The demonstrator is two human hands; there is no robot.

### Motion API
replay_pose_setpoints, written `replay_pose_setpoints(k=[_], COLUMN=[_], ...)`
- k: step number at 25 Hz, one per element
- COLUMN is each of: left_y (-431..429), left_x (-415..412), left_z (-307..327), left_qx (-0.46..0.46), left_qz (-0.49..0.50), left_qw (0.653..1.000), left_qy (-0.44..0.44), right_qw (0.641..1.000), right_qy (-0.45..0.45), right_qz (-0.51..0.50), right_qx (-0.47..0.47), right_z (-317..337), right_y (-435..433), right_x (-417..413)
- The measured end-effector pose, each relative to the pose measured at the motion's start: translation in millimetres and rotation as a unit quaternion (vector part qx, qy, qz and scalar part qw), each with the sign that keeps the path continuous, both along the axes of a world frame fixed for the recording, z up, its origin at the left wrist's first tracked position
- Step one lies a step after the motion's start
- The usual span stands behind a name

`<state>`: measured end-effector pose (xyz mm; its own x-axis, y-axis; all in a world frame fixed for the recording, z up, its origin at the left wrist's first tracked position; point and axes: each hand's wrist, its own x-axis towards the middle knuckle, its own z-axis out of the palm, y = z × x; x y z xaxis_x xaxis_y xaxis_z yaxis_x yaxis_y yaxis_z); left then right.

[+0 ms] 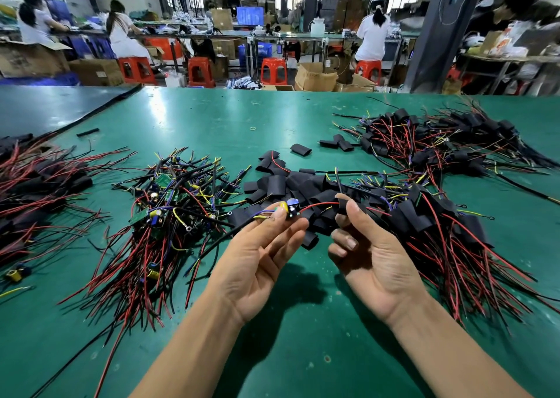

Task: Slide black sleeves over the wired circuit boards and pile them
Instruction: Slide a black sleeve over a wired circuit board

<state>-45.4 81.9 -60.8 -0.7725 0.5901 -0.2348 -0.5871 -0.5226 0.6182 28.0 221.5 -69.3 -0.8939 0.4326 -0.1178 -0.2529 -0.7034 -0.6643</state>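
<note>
My left hand (260, 255), palm up, pinches a small wired circuit board (290, 208) with a yellow part at its fingertips. The board's red wire runs right into a black sleeve (342, 206) that my right hand (369, 252) pinches between thumb and fingers. Both hands hover above the green table (303, 337). Behind them lies a heap of loose black sleeves (291, 185). To the left is a pile of bare wired boards (169, 203). To the right lies a pile of sleeved boards (448, 216) with red and black wires fanning toward me.
A second sleeved pile (439, 140) sits at the far right, and another tangle of sleeved wires (36, 185) at the left edge. A loose board (15, 275) lies near the left edge. Beyond the table are stools, cartons and seated people.
</note>
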Motion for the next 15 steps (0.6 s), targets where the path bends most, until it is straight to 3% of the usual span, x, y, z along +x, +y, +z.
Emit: replay_pose_setpoints(k=[3, 6, 15], left_y=[1, 5, 6], left_x=[3, 9, 12], left_z=[-1, -2, -3], left_qx=[0.008, -0.015, -0.064], left_qz=[-0.029, -0.054, -0.039], left_qw=[0.999, 0.998, 0.996], left_qy=[-0.026, 0.001, 0.046], right_qw=[0.999, 0.994, 0.984], right_qy=[0.006, -0.001, -0.008], right_qz=[0.015, 0.027, 0.023], right_qx=[0.033, 0.108, 0.177], right_z=[-1, -3, -5], right_y=[-2, -7, -10], right_x=[0, 0, 1])
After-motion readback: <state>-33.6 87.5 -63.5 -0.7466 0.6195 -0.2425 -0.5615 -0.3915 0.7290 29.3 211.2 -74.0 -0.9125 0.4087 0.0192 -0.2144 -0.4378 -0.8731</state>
